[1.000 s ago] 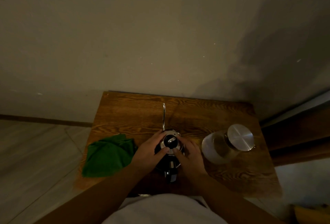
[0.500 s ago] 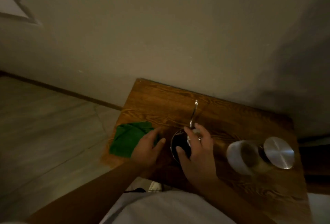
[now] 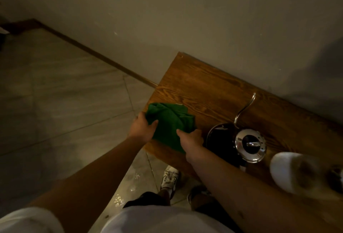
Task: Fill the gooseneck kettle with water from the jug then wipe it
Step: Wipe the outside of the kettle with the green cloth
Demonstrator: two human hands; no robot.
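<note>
Both hands are off the black gooseneck kettle with the shiny steel lid now. My left hand and right hand are each closed on the crumpled green cloth, just left of the kettle on the wooden table. The blurry white jug sits right of the kettle.

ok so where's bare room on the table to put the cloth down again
The far strip of wooden table is bare, bordered by the wall, the green cloth and the kettle spout. The near edge is crowded: both hands, the kettle, its lid and the jug.
</note>
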